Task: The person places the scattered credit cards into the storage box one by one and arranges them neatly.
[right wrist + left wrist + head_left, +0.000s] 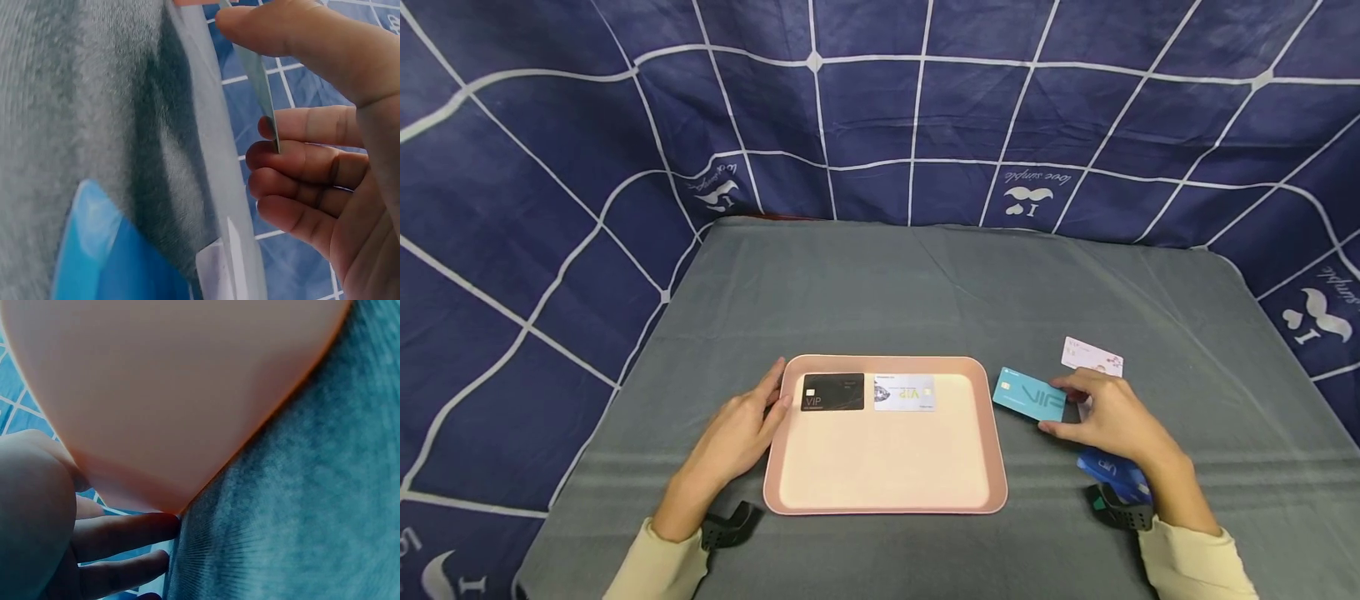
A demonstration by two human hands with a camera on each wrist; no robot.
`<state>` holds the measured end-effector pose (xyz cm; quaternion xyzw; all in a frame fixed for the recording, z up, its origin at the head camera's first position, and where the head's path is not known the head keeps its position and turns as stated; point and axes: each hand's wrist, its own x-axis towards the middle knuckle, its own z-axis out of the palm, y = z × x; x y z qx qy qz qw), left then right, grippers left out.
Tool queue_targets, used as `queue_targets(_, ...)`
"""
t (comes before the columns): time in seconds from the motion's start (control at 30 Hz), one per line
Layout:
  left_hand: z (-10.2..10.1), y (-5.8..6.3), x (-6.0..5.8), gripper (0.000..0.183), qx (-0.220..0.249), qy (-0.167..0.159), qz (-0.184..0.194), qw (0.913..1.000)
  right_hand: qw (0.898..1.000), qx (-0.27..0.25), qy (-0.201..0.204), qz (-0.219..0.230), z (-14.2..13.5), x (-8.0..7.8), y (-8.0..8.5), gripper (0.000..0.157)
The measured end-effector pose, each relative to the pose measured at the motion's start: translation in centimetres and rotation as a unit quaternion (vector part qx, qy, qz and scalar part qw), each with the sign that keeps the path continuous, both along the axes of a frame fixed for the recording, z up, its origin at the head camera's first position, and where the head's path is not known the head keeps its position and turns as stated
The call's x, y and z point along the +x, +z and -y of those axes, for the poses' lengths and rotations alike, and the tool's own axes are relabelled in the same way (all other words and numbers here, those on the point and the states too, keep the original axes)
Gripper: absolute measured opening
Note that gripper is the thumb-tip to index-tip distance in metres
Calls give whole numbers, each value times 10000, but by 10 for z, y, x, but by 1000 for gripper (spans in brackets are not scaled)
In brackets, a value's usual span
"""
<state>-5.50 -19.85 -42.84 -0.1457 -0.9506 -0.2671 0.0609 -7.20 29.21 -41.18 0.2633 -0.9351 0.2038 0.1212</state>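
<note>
My right hand pinches a teal VIP card by its right end, between thumb and fingers. In the right wrist view the same card stands edge-on between thumb and fingertips, apart from the cloth. My left hand rests against the left rim of a pink tray, its fingers fairly straight; the left wrist view shows a fingertip touching the tray's lower edge. Inside the tray, a black VIP card and a white VIP card lie side by side along the far wall.
A pale pink card lies beyond my right hand. Under the right wrist is a blue VIP card, partly covered. Another pale card is mostly hidden by the hand. Grey cloth covers the table; a dark blue checked curtain surrounds it.
</note>
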Motion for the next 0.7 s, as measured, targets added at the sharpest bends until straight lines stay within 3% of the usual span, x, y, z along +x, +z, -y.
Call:
queue_targets(0.2, 0, 0, 0, 53, 28, 3, -60, 10000, 9999, -67, 51, 112, 5, -2, 8, 50)
queue_targets(0.7, 1, -3, -1, 52, 74, -16, -93, 9999, 9993, -157, 293, -154, 13, -19, 21, 47)
